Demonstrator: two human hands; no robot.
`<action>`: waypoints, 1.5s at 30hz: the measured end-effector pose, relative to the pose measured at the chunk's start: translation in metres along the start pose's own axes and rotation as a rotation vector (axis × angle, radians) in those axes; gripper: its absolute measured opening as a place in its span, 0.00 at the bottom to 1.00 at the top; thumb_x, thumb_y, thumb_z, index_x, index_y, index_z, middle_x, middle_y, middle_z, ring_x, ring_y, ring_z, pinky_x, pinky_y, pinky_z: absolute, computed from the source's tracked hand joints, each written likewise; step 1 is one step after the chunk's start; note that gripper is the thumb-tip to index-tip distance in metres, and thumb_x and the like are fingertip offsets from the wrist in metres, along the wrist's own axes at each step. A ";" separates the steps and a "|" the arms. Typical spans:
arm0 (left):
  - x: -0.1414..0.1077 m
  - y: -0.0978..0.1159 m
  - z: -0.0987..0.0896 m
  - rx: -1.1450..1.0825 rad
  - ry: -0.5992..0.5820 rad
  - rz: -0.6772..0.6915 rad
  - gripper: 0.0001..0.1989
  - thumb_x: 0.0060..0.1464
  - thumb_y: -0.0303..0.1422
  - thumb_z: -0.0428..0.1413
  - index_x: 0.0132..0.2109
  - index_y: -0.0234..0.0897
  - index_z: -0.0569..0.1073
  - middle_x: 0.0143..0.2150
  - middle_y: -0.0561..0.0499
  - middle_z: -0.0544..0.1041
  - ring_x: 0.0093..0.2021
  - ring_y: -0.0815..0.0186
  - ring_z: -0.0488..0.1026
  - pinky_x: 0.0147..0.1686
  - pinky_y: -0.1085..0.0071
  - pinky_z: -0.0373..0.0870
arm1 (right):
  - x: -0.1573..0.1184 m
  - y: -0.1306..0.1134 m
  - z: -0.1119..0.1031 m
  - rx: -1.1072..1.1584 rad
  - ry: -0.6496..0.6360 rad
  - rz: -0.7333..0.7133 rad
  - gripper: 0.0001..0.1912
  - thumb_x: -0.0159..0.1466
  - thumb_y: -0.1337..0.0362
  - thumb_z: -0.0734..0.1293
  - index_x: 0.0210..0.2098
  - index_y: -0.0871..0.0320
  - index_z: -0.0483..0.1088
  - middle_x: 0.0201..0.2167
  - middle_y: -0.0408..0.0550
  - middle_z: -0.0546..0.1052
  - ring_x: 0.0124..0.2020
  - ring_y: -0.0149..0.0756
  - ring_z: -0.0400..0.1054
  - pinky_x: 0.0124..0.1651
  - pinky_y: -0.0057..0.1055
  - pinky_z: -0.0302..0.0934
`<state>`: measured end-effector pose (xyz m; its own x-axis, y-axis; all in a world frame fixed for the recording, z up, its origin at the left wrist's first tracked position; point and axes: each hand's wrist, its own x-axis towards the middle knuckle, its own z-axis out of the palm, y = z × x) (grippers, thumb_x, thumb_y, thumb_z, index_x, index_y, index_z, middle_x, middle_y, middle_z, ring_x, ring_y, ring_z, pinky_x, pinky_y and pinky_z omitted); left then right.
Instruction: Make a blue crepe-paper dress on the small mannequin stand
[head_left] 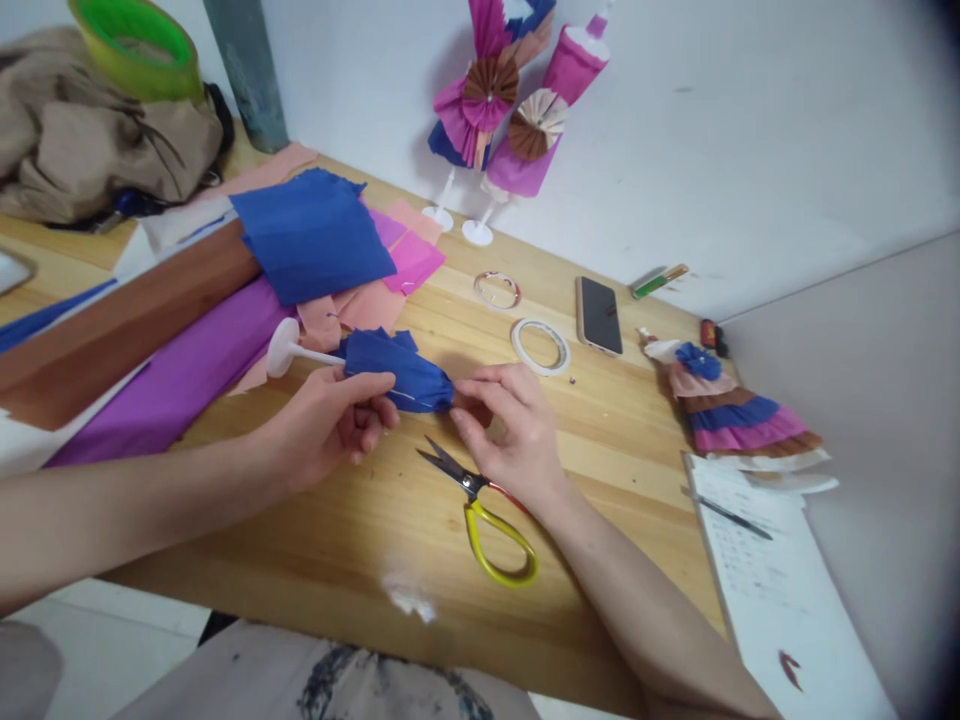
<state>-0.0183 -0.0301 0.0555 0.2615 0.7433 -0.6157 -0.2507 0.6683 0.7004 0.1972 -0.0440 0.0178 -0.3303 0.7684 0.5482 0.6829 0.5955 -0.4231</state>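
Left hand (321, 420) pinched wrapped blue paper (416, 376); right hand (519, 425) pinched its narrow end. Light, steady grip seemed best against creasing; scissors (469, 484) near paper needed clearance.

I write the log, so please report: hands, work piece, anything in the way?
Left hand holding blue crepe-paper wrap on white stand, tipped sideways. Right hand at wrap's narrow end. Yellow-handled scissors by right wrist, possibly in the way.
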 end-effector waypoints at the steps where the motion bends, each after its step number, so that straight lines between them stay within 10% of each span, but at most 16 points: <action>1: -0.001 0.001 -0.001 -0.001 0.000 0.001 0.18 0.57 0.31 0.56 0.20 0.30 0.72 0.16 0.51 0.71 0.12 0.75 0.62 0.08 0.81 0.56 | 0.001 -0.004 -0.001 0.045 0.008 0.030 0.05 0.63 0.68 0.67 0.38 0.56 0.74 0.37 0.52 0.75 0.39 0.42 0.70 0.41 0.42 0.66; 8: -0.005 -0.001 -0.003 0.083 -0.065 -0.012 0.14 0.50 0.31 0.62 0.20 0.29 0.73 0.17 0.52 0.70 0.13 0.76 0.63 0.09 0.82 0.56 | 0.007 -0.026 0.004 0.276 -0.072 0.232 0.05 0.61 0.71 0.68 0.33 0.55 0.72 0.33 0.46 0.73 0.35 0.36 0.71 0.37 0.34 0.67; 27: -0.011 0.016 -0.035 0.126 0.128 0.178 0.07 0.54 0.34 0.60 0.35 0.34 0.72 0.22 0.49 0.77 0.13 0.71 0.66 0.10 0.80 0.58 | -0.005 0.000 0.004 -0.086 -0.070 -0.015 0.13 0.63 0.69 0.67 0.47 0.57 0.73 0.41 0.56 0.76 0.41 0.47 0.69 0.41 0.46 0.66; 34: -0.012 0.005 -0.053 0.265 0.105 0.050 0.14 0.48 0.33 0.61 0.43 0.35 0.71 0.20 0.49 0.77 0.11 0.71 0.64 0.09 0.80 0.56 | -0.008 0.010 0.004 -0.086 -0.144 0.011 0.21 0.61 0.68 0.69 0.54 0.56 0.71 0.48 0.58 0.75 0.49 0.52 0.70 0.48 0.52 0.66; 45: -0.008 0.008 -0.048 0.333 0.048 0.034 0.12 0.45 0.36 0.64 0.34 0.35 0.73 0.15 0.54 0.71 0.11 0.75 0.60 0.10 0.82 0.49 | 0.006 -0.017 0.004 0.084 -0.088 0.035 0.06 0.63 0.69 0.68 0.40 0.54 0.74 0.36 0.51 0.76 0.40 0.43 0.71 0.41 0.42 0.68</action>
<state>-0.0671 -0.0300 0.0488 0.2119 0.7705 -0.6011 0.0618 0.6033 0.7951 0.1813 -0.0480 0.0254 -0.3658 0.8046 0.4678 0.6393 0.5825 -0.5019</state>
